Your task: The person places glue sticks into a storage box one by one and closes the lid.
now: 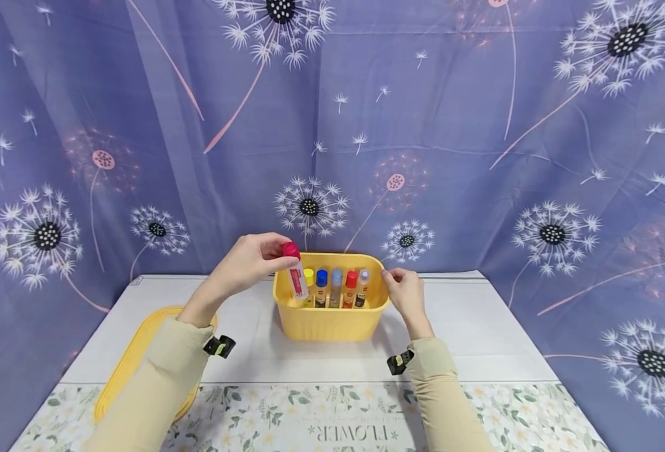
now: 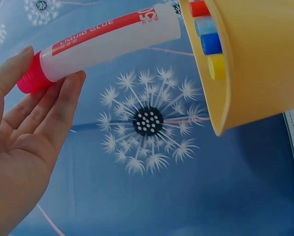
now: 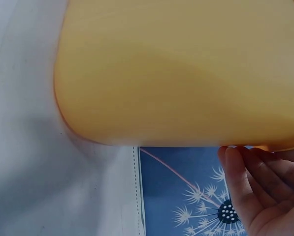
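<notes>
My left hand [image 1: 248, 262] pinches a liquid glue bottle [image 2: 112, 42] by its red cap, between thumb and fingertips. The bottle is white with a red label and hangs cap up, slightly tilted, over the left end of a yellow plastic bin [image 1: 329, 325]. Its lower end overlaps the bin's inside in the head view. Several capped bottles stand in a row in the bin, among them one with a blue cap [image 1: 321, 277] and one with a red cap [image 1: 351, 278]. At the bin's right end, my right hand [image 1: 407, 296] grips the rim with thumb and fingers.
A yellow oval lid [image 1: 119, 370] lies on the table at the left, partly under my left forearm. The table [image 1: 468, 326] is white, with a flowered cloth [image 1: 265, 417] along its near edge. A blue dandelion-print curtain [image 1: 242, 169] hangs behind the bin.
</notes>
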A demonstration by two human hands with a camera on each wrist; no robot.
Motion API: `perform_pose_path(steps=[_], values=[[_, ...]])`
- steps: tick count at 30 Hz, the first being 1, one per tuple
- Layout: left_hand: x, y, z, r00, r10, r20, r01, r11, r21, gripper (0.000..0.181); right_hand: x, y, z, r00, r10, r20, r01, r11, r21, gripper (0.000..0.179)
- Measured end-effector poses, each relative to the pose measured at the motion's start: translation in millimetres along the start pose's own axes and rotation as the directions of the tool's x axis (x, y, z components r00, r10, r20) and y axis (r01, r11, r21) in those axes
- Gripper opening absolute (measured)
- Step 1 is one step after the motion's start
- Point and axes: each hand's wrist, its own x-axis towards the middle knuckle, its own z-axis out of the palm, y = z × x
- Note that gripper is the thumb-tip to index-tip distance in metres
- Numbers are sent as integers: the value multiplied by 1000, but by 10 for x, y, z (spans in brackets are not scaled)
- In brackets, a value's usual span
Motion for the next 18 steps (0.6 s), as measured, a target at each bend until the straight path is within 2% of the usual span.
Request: perform_pose_path(steps=[10, 18], values=[[208, -216, -51, 999, -51, -19, 52, 998, 46, 33, 6, -9, 2, 1000, 6, 8, -6, 1000, 6, 29], [327, -406, 46, 997, -77, 8, 76, 994, 74, 30, 3, -12, -20, 1000, 0, 4, 0, 1000, -2, 28]])
